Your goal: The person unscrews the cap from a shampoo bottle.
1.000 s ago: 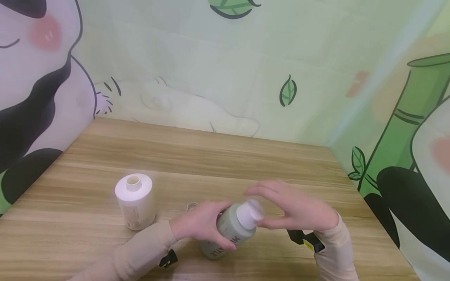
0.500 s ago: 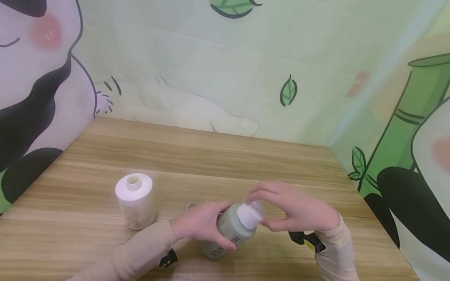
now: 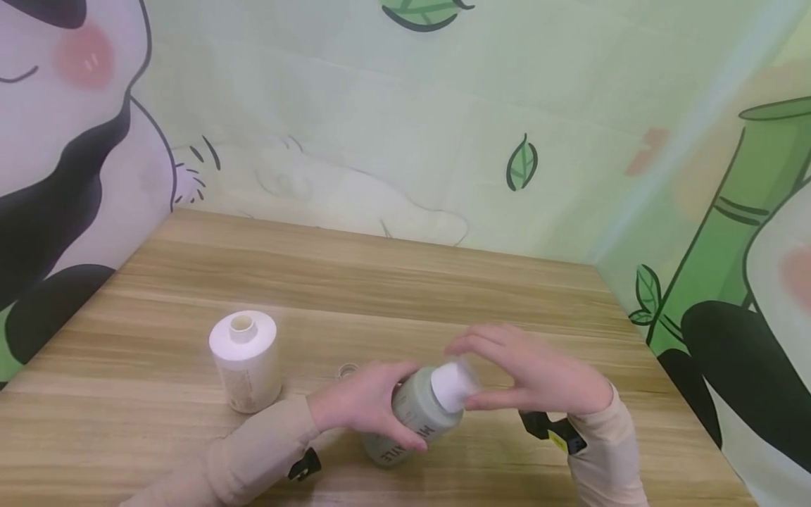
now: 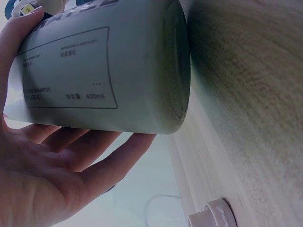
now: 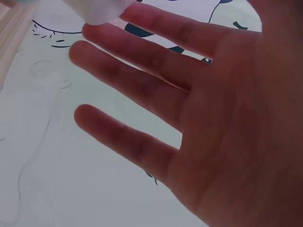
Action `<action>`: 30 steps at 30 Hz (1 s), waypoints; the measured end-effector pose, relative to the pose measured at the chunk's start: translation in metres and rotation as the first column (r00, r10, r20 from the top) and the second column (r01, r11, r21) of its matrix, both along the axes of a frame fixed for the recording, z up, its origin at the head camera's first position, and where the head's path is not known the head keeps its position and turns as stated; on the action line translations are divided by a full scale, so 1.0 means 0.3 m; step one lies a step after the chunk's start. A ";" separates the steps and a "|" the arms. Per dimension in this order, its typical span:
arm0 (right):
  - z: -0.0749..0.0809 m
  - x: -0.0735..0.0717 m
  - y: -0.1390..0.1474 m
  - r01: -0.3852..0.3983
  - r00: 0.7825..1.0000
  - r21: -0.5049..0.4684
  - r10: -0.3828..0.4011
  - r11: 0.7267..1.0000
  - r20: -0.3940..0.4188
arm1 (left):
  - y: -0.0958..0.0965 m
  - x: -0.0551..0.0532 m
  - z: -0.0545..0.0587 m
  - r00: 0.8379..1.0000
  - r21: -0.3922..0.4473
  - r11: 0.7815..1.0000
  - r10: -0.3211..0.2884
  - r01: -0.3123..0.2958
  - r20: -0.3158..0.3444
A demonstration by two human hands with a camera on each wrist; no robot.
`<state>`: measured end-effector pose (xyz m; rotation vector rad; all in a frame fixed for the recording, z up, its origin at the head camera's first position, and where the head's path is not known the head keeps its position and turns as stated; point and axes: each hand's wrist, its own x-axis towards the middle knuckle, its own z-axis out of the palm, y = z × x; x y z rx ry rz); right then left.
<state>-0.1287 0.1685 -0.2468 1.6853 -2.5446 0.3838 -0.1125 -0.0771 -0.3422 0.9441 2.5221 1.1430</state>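
Note:
A grey-green shampoo bottle [image 3: 415,415] is tilted over the table, its top leaning to the right. My left hand [image 3: 364,401] grips it round the body, thumb on the near side; in the left wrist view several fingers [image 4: 113,161] lie under it. A white cap [image 3: 453,386], slightly blurred, sits on the bottle's upper end. Around that cap my right hand [image 3: 532,373] is spread, thumb at its lower right edge and index finger above it. Straight, parted fingers [image 5: 128,137] show in the right wrist view, where the thumb's contact is hidden.
An uncapped white bottle [image 3: 246,366] stands upright to the left with its neck bare. A small white round part [image 3: 347,370] lies on the wooden table [image 3: 355,282] behind my left hand. A printed cloth backdrop [image 3: 355,91] rises beyond the table's back edge.
My right fingers closed in on the cap half a second ago and are now spread wider again. The cap is blurred throughout. The left hand and bottle hold almost still.

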 end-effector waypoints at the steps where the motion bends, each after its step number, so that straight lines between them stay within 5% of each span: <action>1: 0.000 0.000 0.001 0.006 1.000 0.002 -0.006 1.000 0.005 | 0.001 -0.001 0.000 1.000 0.003 1.000 -0.004 0.004 -0.004; 18: 0.009 -0.005 -0.006 -0.131 0.991 -0.016 0.131 0.991 -0.012 | 0.002 -0.005 0.008 1.000 -0.009 1.000 -0.013 0.012 -0.025; 26: 0.002 0.004 -0.005 -0.020 1.000 0.009 0.020 1.000 0.019 | 0.000 -0.003 0.004 0.999 -0.004 1.000 -0.018 0.018 -0.036; 30: -0.005 0.001 -0.006 -0.042 0.999 -0.010 0.042 0.999 0.009 | 0.000 -0.002 0.002 0.999 -0.009 1.000 -0.020 0.019 -0.038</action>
